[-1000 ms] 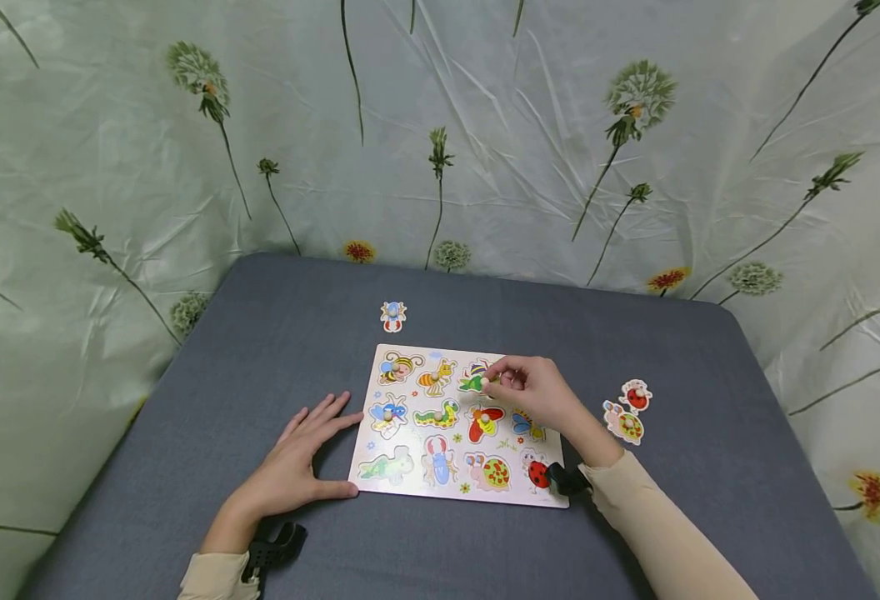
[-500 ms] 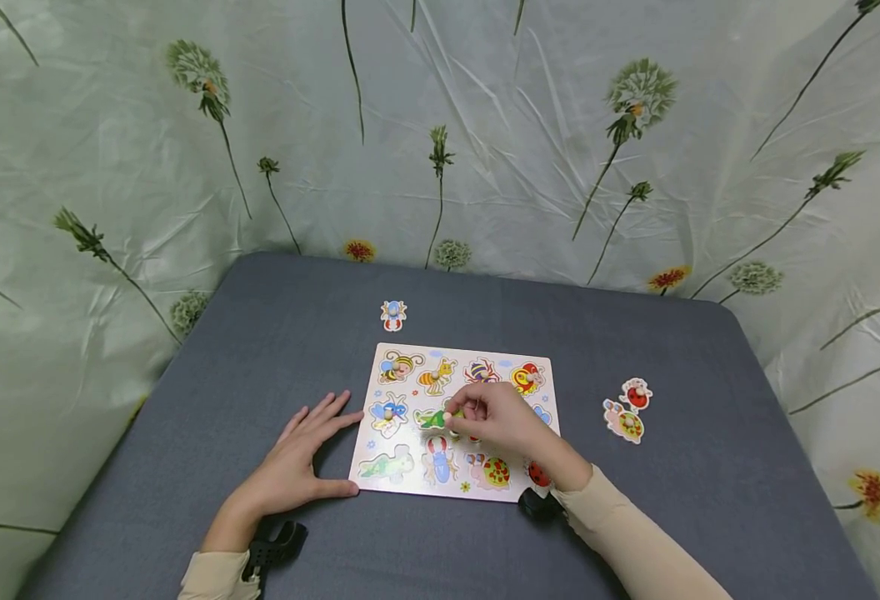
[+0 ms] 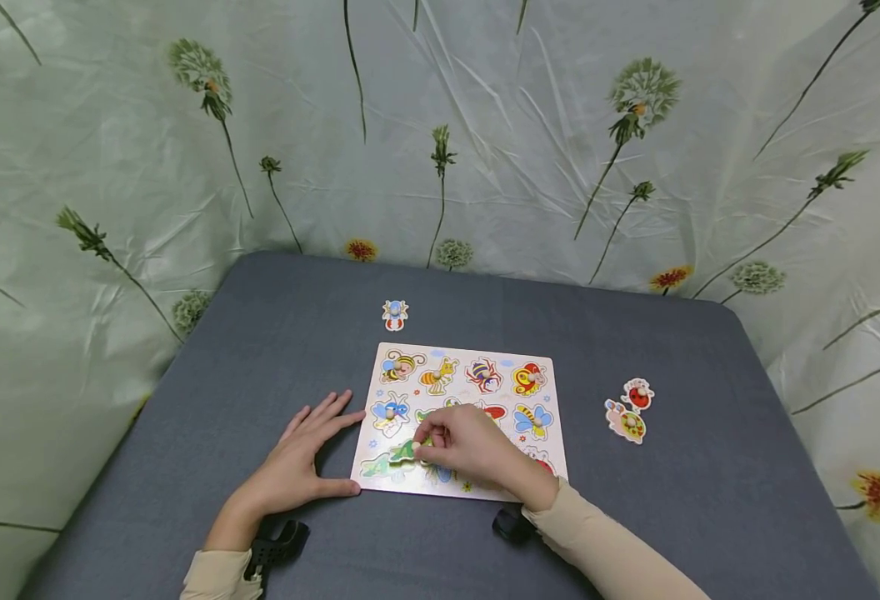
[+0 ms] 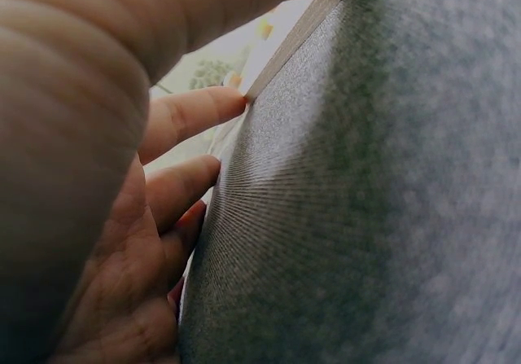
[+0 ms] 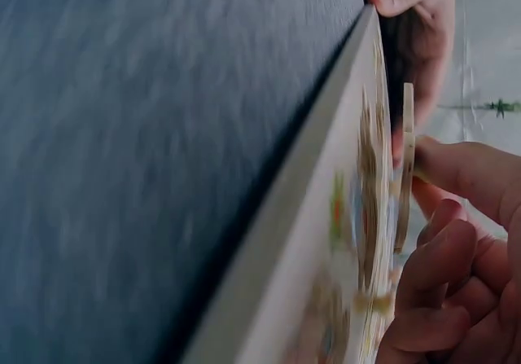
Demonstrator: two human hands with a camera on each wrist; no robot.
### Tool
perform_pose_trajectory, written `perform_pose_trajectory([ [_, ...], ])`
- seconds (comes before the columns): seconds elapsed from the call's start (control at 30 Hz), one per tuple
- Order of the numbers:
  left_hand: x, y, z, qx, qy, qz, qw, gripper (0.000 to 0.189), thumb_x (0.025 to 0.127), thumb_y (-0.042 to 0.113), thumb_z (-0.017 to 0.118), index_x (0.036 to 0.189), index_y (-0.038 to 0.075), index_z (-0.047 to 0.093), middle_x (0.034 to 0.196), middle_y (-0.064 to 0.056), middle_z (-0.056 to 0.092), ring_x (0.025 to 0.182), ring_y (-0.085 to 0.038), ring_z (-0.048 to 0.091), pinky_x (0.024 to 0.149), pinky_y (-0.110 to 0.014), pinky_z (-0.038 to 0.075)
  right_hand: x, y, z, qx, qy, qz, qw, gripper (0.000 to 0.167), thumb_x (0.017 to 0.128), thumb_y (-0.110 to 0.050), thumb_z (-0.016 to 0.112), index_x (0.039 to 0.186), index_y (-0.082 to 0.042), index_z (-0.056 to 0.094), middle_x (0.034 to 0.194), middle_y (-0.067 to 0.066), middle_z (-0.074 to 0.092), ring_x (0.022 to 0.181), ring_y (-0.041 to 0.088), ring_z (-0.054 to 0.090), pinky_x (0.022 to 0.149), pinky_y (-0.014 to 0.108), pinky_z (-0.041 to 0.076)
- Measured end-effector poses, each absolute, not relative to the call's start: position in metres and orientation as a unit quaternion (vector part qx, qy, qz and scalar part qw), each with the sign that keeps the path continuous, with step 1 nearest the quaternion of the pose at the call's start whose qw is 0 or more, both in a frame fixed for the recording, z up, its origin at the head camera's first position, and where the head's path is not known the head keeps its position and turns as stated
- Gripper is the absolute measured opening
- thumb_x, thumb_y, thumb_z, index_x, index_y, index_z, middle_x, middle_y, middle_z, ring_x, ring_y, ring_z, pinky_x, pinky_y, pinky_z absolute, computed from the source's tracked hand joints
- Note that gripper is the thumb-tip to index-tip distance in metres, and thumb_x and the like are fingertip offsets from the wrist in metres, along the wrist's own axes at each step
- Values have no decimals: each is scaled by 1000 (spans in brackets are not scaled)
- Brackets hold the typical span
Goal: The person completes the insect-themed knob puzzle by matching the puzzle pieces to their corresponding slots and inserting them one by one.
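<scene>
In the head view, my right hand (image 3: 470, 446) pinches the small knob of a green insect-shaped puzzle piece (image 3: 402, 452) over the lower left of the wooden peg puzzle board (image 3: 509, 398). Under and left of that piece shows a pale green printed recess (image 3: 375, 467). The right wrist view has the piece (image 5: 407, 168) edge-on, slightly above the board's face, with my thumb and finger on it. My left hand (image 3: 297, 458) lies spread on the cloth, its straight forefinger and thumb touching the board's left edge. Several knobbed insect pieces, such as the spider (image 3: 482, 375), sit in their recesses.
A blue-and-red beetle piece (image 3: 395, 315) lies beyond the board. To the right, a ladybird piece (image 3: 638, 394) and a snail piece (image 3: 626, 422) lie touching or nearly so. Dark grey cloth (image 3: 305, 317) covers the table; a flowered curtain (image 3: 515, 167) hangs behind.
My right hand has carried the green piece from the board's upper right, across the middle, to the lower left. My left hand has stayed at the left edge.
</scene>
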State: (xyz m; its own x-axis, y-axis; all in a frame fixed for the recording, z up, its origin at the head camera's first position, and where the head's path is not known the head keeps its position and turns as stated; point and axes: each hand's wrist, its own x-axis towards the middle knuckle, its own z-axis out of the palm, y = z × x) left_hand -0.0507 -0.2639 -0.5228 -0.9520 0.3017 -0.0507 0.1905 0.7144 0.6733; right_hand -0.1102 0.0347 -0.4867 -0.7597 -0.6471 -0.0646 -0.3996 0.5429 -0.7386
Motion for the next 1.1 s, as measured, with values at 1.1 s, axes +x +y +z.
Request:
perform_pose_trajectory([
  [1.1, -51, -266, -524, 146, 919, 361, 65, 103, 71, 52, 98, 160, 28, 53, 178, -9, 30, 166, -42, 22, 128, -71, 10, -94, -2, -488, -354, 878, -301, 119, 4, 90, -21, 82, 90, -19, 78, 60, -18, 44, 57, -6, 40, 56, 16, 31],
])
